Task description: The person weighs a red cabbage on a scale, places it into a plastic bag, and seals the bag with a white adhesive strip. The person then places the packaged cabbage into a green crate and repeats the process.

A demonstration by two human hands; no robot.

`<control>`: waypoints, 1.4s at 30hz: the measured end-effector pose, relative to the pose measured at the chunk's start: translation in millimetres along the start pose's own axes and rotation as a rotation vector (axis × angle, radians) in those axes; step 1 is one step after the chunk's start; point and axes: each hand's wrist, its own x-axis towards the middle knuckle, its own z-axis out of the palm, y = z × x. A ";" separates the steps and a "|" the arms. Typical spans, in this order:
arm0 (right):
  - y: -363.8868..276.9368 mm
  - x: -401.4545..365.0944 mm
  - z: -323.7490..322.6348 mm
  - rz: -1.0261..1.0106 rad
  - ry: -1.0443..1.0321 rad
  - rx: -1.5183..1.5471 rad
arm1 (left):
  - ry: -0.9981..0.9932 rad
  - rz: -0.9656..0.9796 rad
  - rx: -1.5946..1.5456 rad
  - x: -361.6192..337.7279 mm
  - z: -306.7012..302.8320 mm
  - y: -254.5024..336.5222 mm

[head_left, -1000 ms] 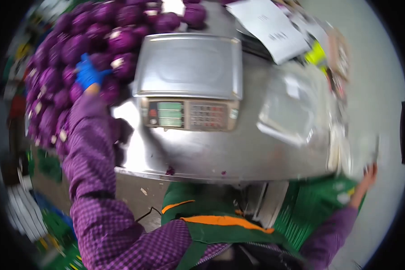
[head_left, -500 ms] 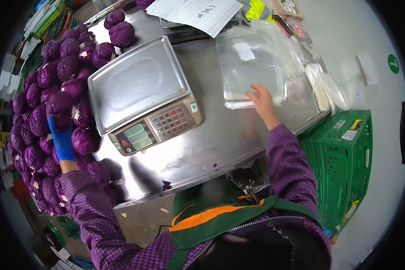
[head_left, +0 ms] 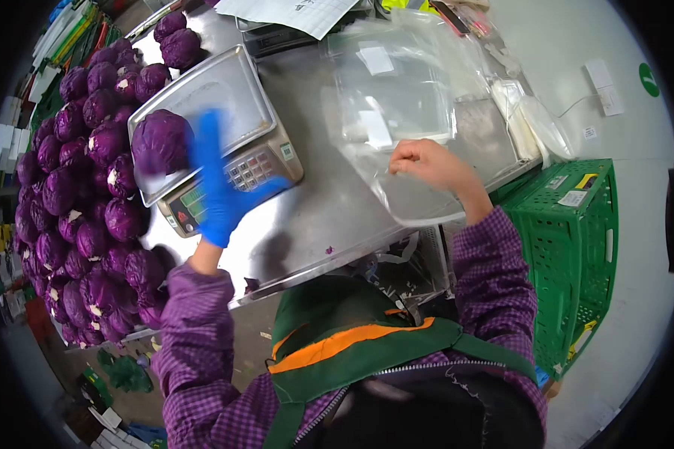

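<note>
A purple cabbage (head_left: 162,142) is on the metal pan of the scale (head_left: 236,97). Just right of it, my left hand (head_left: 225,183), in a blue glove and blurred, has its fingers spread above the scale's keypad and holds nothing. My bare right hand (head_left: 430,165) pinches the edge of a clear plastic bag (head_left: 412,198), which is drawn toward the table's front edge. Behind that bag lies the stack of clear bags (head_left: 397,82), with white paper labels showing. Many purple cabbages (head_left: 90,239) are heaped left of the scale.
A green crate (head_left: 562,217) stands at the right, beside the metal table (head_left: 322,217). Written sheets (head_left: 292,11) lie on a second device behind the scale. A white plastic roll (head_left: 513,120) is at the table's right edge. Cabbage scraps lie near the front edge.
My left hand has moved right from the heap, and a cabbage is now on the scale. My right hand has closed on a bag and pulled it toward me. The view has shifted slightly.
</note>
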 end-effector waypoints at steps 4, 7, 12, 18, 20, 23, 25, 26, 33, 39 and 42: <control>-40.0 -57.9 16.3 -0.040 0.050 0.189 | -0.413 0.204 0.014 -10.3 87.5 57.1; -45.3 -101.4 51.3 -0.249 0.441 -0.145 | -0.548 -0.207 -0.152 -23.1 114.4 69.3; 21.1 -113.8 35.2 0.085 0.753 0.254 | -0.883 -0.426 -0.754 -31.3 86.7 99.8; 14.3 -47.3 67.1 -0.106 0.482 0.458 | -0.274 -0.813 -1.186 -57.0 75.6 130.4; -12.7 -19.4 114.7 -0.370 0.420 0.179 | -0.171 -0.800 -1.187 -74.9 89.9 109.8; -29.3 25.1 143.4 -0.103 0.293 0.300 | -0.281 -1.120 -0.965 -90.1 41.4 77.4; 2.4 60.5 161.3 -0.010 0.103 1.243 | -0.045 -0.969 -1.029 -109.5 7.1 36.0; -21.6 56.3 165.6 0.023 0.123 1.481 | 0.231 -0.791 -1.398 -117.7 -11.5 23.5; -127.4 207.4 206.6 -0.254 0.454 0.440 | 0.466 -0.695 -0.560 -60.1 -108.8 -34.0; -185.3 293.8 233.0 -0.182 0.418 0.383 | 0.944 -0.506 -0.264 -48.7 -96.9 -152.3; -192.7 283.2 226.7 -0.258 0.287 0.457 | 0.916 -0.677 -1.076 -69.9 -99.4 -204.4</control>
